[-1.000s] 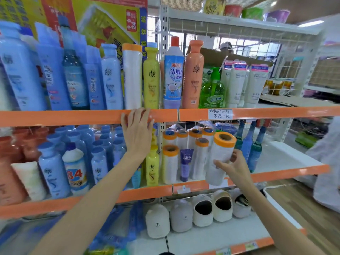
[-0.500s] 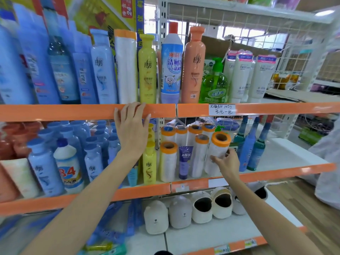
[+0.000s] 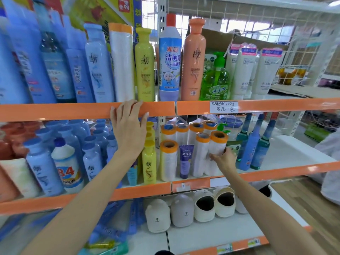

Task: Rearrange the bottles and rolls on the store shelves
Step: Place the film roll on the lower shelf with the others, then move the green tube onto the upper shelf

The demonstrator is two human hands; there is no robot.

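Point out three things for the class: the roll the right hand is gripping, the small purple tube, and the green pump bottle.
Roll with orange cap [image 3: 217, 144], head view, on its white wrap under the cap.
Purple tube [image 3: 185, 159], head view, on its label.
Green pump bottle [image 3: 215, 83], head view, on its clear green body.

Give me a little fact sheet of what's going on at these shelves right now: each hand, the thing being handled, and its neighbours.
Left hand: flat against the orange edge of the upper shelf, holding nothing
Right hand: gripping the orange-capped roll
Roll position: upright, middle shelf, front row
Roll's left neighbour: another roll, then a purple tube
Roll's right neighbour: blue bottles
Lower shelf: bear-faced slippers
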